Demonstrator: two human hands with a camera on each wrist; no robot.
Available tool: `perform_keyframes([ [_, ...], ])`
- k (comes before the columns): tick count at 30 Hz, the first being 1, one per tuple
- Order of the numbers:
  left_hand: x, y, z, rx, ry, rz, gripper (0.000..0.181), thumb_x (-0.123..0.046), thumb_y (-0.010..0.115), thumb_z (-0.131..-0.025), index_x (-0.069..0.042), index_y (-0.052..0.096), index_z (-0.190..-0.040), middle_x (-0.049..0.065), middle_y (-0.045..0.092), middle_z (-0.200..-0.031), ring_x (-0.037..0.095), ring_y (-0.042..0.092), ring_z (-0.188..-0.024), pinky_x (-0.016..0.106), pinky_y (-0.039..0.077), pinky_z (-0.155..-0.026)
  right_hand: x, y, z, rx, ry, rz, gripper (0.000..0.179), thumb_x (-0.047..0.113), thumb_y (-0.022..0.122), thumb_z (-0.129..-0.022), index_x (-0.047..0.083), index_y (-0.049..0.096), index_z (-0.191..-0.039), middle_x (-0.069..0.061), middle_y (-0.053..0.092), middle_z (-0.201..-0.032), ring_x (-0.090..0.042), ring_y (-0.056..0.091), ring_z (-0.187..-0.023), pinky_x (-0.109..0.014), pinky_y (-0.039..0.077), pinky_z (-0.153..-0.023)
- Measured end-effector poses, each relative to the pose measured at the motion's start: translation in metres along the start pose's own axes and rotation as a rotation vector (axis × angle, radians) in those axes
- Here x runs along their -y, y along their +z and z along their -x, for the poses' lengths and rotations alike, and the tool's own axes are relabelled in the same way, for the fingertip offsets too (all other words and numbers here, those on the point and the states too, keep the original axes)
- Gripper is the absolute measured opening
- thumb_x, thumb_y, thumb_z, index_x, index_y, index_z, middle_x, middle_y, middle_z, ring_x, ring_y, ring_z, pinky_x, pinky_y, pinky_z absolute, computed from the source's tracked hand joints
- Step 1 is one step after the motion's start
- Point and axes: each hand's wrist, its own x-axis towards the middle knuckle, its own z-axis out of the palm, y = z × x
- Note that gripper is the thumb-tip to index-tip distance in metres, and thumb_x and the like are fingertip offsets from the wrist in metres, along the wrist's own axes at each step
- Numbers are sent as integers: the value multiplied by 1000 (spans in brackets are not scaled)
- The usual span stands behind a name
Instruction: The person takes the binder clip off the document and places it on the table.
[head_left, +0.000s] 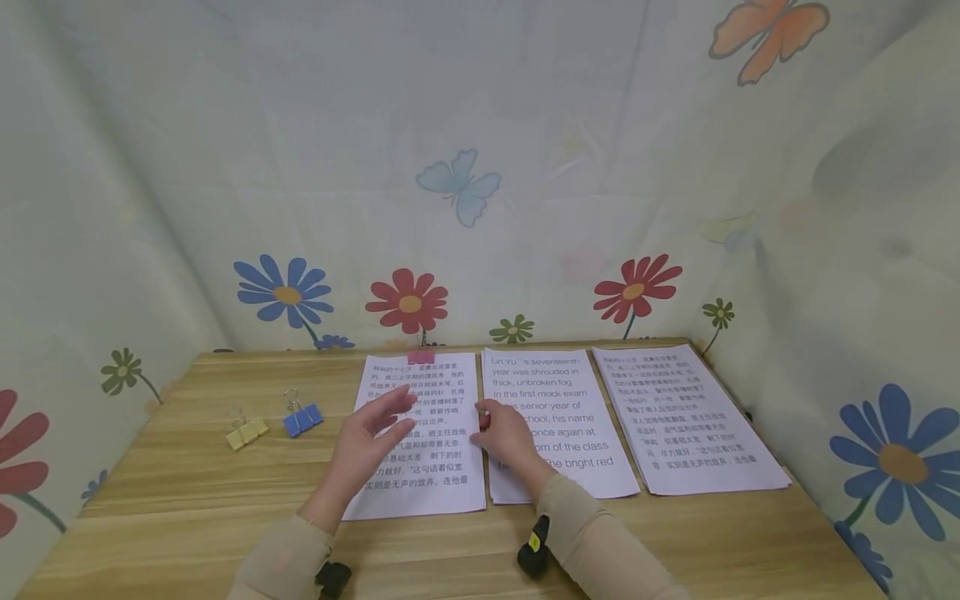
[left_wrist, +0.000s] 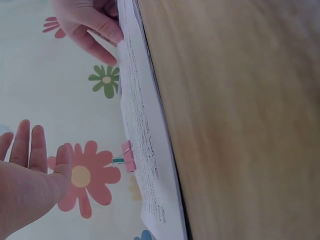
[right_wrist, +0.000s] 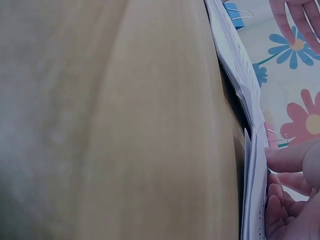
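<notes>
My left hand [head_left: 371, 437] is held over the left paper stack [head_left: 420, 492], fingers spread and nothing in them. At the top edge of that stack a pink binder clip [head_left: 421, 357] is fixed, its wire handles showing in the left wrist view. My right hand [head_left: 506, 433] is at the left edge of the middle paper stack [head_left: 585, 479], fingers bent. Its thumb [right_wrist: 285, 159] meets the paper edge in the right wrist view; whether it pinches any sheets I cannot tell. Some sheet edges [right_wrist: 246, 142] there stand apart.
A yellow binder clip [head_left: 247, 433] and a blue binder clip [head_left: 303, 421] lie on the wooden table [head_left: 180, 500] left of the papers. On the right lies a third paper stack [head_left: 712, 467]. A flower-printed cloth [head_left: 525, 250] hangs behind the table.
</notes>
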Motion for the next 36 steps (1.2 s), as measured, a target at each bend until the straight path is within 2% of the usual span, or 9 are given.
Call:
perform_keyframes([
  [7,2,0,0,-5,2,-7,51,-23,72,-93,-13,56,-140,6,65,-129,25,59,-121,47,45,-103,1,0,2,-8,6,-4,58,10,81,-79,6,58,-133,2,61,-83,-13,55,-72,-31,49,-68],
  [10,1,1,0,-5,-16,-11,51,-24,73,-92,-15,56,-140,3,65,-129,22,59,-121,45,45,-103,0,0,2,-17,5,-9,59,10,80,-80,7,58,-134,3,61,-83,-13,56,-72,-30,48,-67],
  [15,0,2,0,-7,-14,-17,50,-17,72,-93,-14,56,-140,4,65,-129,22,59,-121,45,45,-103,0,1,3,-25,8,-33,57,10,79,-81,10,58,-135,2,63,-83,-13,57,-71,-29,49,-65],
  [19,0,2,0,-9,-2,-20,50,-14,71,-93,-12,56,-140,5,65,-130,24,59,-120,47,45,-103,1,1,3,-32,15,-69,55,9,77,-83,9,58,-135,2,63,-83,-13,58,-71,-28,50,-64],
  [27,1,0,2,-10,-4,-14,49,-19,71,-94,-11,57,-140,5,65,-130,24,59,-121,47,45,-104,-1,-2,3,-48,52,-133,48,9,75,-84,12,63,-131,4,63,-81,-12,58,-71,-28,50,-64],
  [36,0,-3,1,-7,0,19,46,-17,70,-94,-9,58,-138,9,64,-130,28,58,-121,50,44,-104,1,-6,2,-22,57,-213,40,9,71,-88,13,66,-128,1,62,-87,-14,58,-77,-26,52,-64],
])
